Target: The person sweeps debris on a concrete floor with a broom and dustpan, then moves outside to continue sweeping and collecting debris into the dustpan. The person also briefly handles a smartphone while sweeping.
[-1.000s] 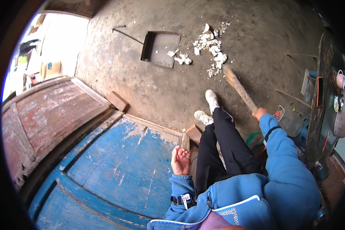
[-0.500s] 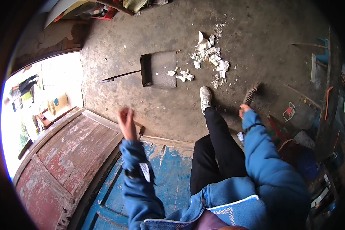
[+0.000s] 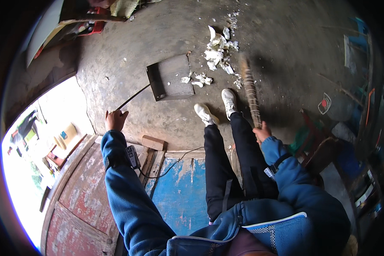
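My left hand (image 3: 116, 120) is closed at the end of the thin dark handle of a dustpan (image 3: 177, 82). The pan lies on the concrete floor, its opening toward the right, with a few white scraps (image 3: 197, 80) at its lip. In my right hand (image 3: 262, 132) is a short hand broom (image 3: 251, 94), wound with cord along its length. Its blurred bristle end points away from me, just right of a pile of crumpled white paper (image 3: 217, 49). My fingers wrap round the broom's near end.
My white shoes (image 3: 229, 100) stand between dustpan and broom. A wooden block (image 3: 154, 143) lies by the weathered blue door panel (image 3: 179, 187). Clutter, with a red-centred wire object (image 3: 324, 103), lines the right side. A bright doorway (image 3: 51, 111) opens at left.
My left hand has gone left and taken the dustpan's handle, and the pan has tilted slightly. The broom has swung upright beside the paper. My second shoe has come into view.
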A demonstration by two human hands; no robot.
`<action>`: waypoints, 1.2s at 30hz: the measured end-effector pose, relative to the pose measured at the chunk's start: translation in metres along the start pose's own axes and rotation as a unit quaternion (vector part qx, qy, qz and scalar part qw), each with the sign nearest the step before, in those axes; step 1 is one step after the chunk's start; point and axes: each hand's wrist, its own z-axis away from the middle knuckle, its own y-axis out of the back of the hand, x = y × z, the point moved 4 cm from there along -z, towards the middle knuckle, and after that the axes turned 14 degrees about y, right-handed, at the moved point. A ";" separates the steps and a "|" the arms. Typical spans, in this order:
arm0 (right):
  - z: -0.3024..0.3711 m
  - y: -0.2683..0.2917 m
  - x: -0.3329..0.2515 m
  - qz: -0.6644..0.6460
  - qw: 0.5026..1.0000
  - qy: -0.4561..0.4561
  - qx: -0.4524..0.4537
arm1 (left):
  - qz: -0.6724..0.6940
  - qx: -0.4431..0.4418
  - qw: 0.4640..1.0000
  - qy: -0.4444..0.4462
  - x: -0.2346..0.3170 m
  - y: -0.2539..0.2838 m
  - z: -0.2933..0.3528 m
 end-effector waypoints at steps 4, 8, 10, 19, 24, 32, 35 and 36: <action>0.000 0.029 0.063 -0.061 0.989 -0.076 0.107 | 0.040 0.022 0.998 -0.046 -0.007 -0.002 -0.009; -0.045 -0.002 0.092 -0.231 0.954 -0.154 0.112 | 0.044 -0.013 0.997 -0.055 -0.005 -0.001 -0.011; -0.072 -0.065 0.066 -0.371 0.906 -0.171 0.110 | 0.048 -0.016 0.997 -0.050 -0.004 -0.001 -0.010; 0.011 -0.186 -0.059 -0.336 0.942 -0.025 0.006 | 0.061 -0.024 0.996 -0.056 -0.010 -0.002 -0.012; 0.023 -0.149 0.066 -0.317 0.932 -0.119 0.127 | 0.038 -0.008 0.997 -0.069 -0.002 -0.001 -0.014; -0.076 -0.161 0.137 -0.539 0.826 -0.094 -0.134 | 0.104 0.009 0.990 -0.092 0.002 -0.002 -0.015; -0.056 -0.223 0.035 -0.497 0.840 -0.136 0.170 | 0.094 0.017 0.989 -0.114 0.007 -0.002 -0.014; -0.045 -0.244 -0.002 -0.461 0.854 -0.157 0.184 | 0.098 0.002 0.990 -0.101 0.007 -0.002 -0.013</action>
